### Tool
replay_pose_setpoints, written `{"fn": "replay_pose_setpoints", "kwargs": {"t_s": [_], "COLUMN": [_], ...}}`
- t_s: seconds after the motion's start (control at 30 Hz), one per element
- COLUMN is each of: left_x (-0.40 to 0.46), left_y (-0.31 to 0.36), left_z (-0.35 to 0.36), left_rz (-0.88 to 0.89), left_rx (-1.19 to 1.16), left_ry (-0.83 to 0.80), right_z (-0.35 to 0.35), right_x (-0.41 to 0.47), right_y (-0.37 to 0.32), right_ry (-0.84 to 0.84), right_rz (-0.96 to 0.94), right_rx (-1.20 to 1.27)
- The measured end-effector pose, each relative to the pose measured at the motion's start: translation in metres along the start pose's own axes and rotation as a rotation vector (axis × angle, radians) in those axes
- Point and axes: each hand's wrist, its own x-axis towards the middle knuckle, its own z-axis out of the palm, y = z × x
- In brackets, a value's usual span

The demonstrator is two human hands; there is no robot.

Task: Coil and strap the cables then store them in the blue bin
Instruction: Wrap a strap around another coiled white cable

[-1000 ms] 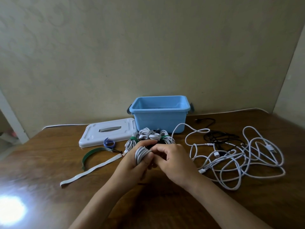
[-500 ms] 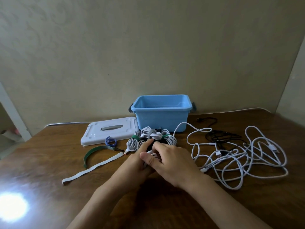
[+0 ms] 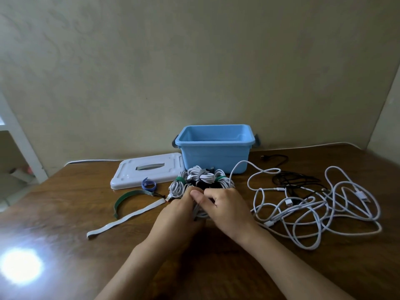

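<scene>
Hands: the left hand and right hand have closed round the coil, now hidden; strapping comes next.

The hands are hiding most of the coil they are clutching, in front of the bin; both forearms are running off the bottom edge.

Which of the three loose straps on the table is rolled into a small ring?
The blue strap, beside the white lid. The green strap lies in an open arc, and the white strap lies nearly straight.
</scene>
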Motion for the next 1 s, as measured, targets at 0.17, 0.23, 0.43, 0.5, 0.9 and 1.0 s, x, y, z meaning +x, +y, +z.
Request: {"fn": "replay_pose_setpoints", "kwargs": {"t_s": [0.17, 0.23, 0.43, 0.5, 0.9, 1.0], "left_x": [-0.003, -0.001, -0.001, 0.000, -0.042, -0.073], "left_y": [0.009, 0.012, 0.022, 0.022, -0.055, -0.087], "left_z": [-0.003, -0.005, 0.000, 0.001, -0.077, -0.095], "left_rz": [0.019, 0.022, 0.054, 0.050, -0.319, -0.433], "left_rx": [0.281, 0.335, 0.472, 0.462, 0.095, 0.075], "left_ry": [0.053, 0.062, 0.026, 0.037, 0.220, 0.275], "right_z": [0.000, -0.001, -0.005, -0.006, -0.008, 0.017], "right_x": [0.004, 0.006, 0.009, 0.009, 0.012, 0.019], "right_y": [-0.004, -0.006, -0.002, -0.003, -0.039, -0.053], "right_ry": [-0.030, -0.049, -0.222, -0.194, -0.206, -0.341], "right_rz": [0.181, 0.242, 0.540, 0.497, 0.110, 0.034], "right_rx": [0.095, 0.129, 0.256, 0.193, -0.068, -0.116]}}
